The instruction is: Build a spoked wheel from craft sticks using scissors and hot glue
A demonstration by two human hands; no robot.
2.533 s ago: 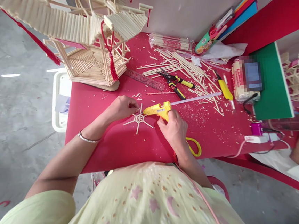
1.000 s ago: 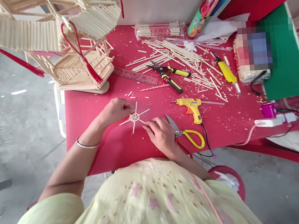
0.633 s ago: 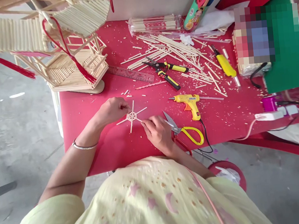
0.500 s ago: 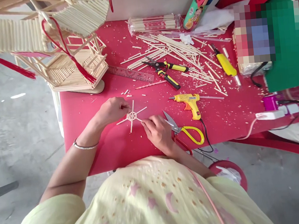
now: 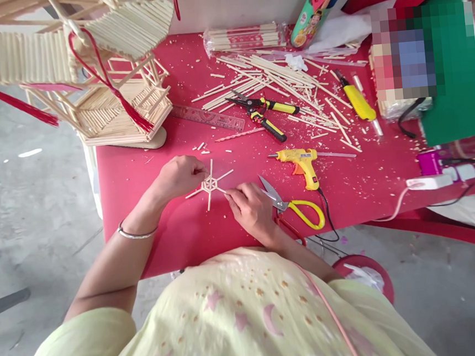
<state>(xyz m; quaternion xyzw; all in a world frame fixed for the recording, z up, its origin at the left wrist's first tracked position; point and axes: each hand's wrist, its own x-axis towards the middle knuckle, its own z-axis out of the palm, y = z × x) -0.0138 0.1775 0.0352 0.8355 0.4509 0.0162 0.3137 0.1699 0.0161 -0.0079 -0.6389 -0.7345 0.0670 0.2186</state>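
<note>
A small star of thin wooden sticks [image 5: 210, 183] lies on the red table [image 5: 176, 233]. My left hand [image 5: 179, 175] is closed in a pinch on one of the star's left spokes. My right hand [image 5: 252, 211] pinches the tip of its lower right spoke. A yellow glue gun [image 5: 301, 162] rests on the table to the right of my hands, and yellow-handled scissors [image 5: 296, 209] lie beside my right hand.
A tall stick-built pavilion model [image 5: 99, 68] with red tassels stands at the table's far left. Loose sticks [image 5: 287, 82], black-and-yellow cutters [image 5: 263, 112], a ruler [image 5: 209, 118], a yellow knife [image 5: 358, 104] and a power strip [image 5: 429, 182] lie further back and right.
The glue gun, held in my right hand 2.5 s ago, now lies on the table. My right hand has moved onto the star's spoke; both hands have stayed put since.
</note>
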